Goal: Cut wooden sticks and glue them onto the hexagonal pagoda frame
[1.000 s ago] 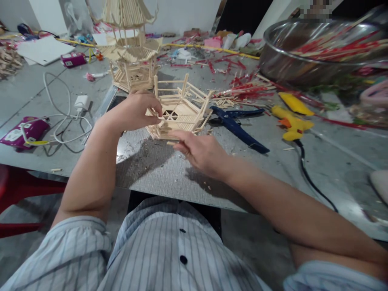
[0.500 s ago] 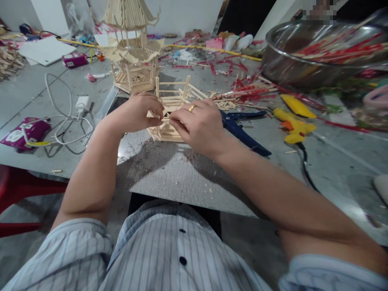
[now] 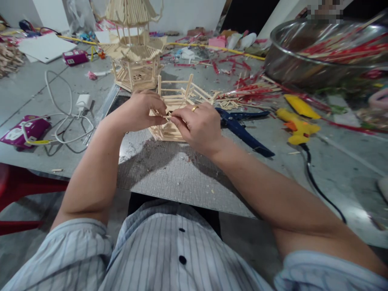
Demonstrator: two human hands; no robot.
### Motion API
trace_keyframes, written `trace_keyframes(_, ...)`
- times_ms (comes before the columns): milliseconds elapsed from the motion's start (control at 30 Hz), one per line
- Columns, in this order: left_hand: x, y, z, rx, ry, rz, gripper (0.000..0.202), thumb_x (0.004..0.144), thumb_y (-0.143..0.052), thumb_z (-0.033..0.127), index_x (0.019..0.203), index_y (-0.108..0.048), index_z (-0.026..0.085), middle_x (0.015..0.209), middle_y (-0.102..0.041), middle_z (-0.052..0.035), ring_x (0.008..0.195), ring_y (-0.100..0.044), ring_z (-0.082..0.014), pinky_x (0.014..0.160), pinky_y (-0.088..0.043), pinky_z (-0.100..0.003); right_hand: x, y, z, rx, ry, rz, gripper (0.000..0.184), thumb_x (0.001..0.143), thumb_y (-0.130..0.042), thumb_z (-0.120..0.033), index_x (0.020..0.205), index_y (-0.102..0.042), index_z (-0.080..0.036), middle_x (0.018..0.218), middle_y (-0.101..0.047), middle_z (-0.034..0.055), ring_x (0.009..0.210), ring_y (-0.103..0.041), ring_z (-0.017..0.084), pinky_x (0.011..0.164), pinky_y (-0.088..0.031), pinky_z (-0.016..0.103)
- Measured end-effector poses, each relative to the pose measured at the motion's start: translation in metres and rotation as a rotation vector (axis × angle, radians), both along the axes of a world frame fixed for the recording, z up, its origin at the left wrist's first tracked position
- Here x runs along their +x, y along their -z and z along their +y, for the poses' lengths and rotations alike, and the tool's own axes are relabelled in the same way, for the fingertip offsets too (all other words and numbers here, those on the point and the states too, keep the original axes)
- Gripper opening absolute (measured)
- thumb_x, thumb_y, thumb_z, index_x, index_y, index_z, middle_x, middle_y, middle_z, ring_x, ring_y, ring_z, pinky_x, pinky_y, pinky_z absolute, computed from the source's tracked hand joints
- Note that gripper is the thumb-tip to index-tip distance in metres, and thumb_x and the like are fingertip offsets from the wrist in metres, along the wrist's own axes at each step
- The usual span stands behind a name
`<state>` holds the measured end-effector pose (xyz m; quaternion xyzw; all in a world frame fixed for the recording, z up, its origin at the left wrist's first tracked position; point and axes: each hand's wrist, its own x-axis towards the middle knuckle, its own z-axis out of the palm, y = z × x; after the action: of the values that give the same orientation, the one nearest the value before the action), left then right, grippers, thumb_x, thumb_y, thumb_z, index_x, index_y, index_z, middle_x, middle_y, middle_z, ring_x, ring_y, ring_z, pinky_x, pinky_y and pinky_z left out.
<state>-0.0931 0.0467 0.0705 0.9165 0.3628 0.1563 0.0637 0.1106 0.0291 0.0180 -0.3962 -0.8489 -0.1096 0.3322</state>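
A small hexagonal frame of pale wooden sticks [image 3: 174,95] stands on the grey mat [image 3: 169,169] near the table's front edge. My left hand [image 3: 139,109] grips its left side with the fingers curled. My right hand [image 3: 197,127], a gold ring on one finger, covers the frame's front right and pinches a short wooden stick [image 3: 167,117] against it, right by my left fingertips. Both hands meet at the frame's near side, and much of its base is hidden behind them.
A taller stick pagoda [image 3: 133,44] stands behind the frame. Blue cutters [image 3: 242,127] and a yellow glue gun [image 3: 295,127] with a black cord lie to the right. A steel bowl of red sticks [image 3: 321,48] sits far right; a white charger and cable [image 3: 79,105] lie left.
My right hand rose from the mat in front of the frame and closed onto the frame's near side beside my left hand. The left hand has stayed on the frame.
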Motion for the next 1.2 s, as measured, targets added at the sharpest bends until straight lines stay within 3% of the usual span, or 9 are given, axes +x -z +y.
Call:
trace_keyframes(800,0.0039,-0.0014,-0.0007,-0.025,-0.007,-0.062,0.023,0.087,-0.056,0.037,0.089,-0.073,0.021,0.099,-0.072,-0.0052,0.106,-0.063,-0.0195,0.099,-0.042,-0.034,0.0011,-0.0001,0.0021,-0.069,-0.059,0.022,0.056,0.101,-0.018,-0.047,0.100,-0.067,-0.020,0.072,-0.063,0.0050,0.077,-0.059,0.019,0.091,-0.039,0.043)
trace_keyframes(1067,0.0066,-0.0029,-0.0013,-0.035,-0.030,-0.048,0.024,0.087,-0.056,0.041,0.087,-0.072,0.024,0.093,-0.073,-0.0043,0.103,-0.064,-0.0200,0.098,-0.043,-0.034,-0.0007,-0.0022,0.0031,-0.106,-0.001,-0.090,0.052,0.101,-0.022,-0.043,0.105,-0.067,-0.018,0.074,-0.065,0.0069,0.076,-0.059,0.019,0.089,-0.039,0.043)
trace_keyframes(1200,0.0086,-0.0032,-0.0015,-0.051,-0.018,-0.049,0.023,0.086,-0.056,0.040,0.085,-0.072,0.023,0.090,-0.073,-0.0046,0.100,-0.066,-0.0200,0.099,-0.043,-0.035,-0.0006,-0.0020,0.0027,-0.083,-0.031,-0.025,0.046,0.100,-0.028,-0.043,0.102,-0.067,-0.020,0.076,-0.067,0.0060,0.079,-0.060,0.019,0.091,-0.039,0.042)
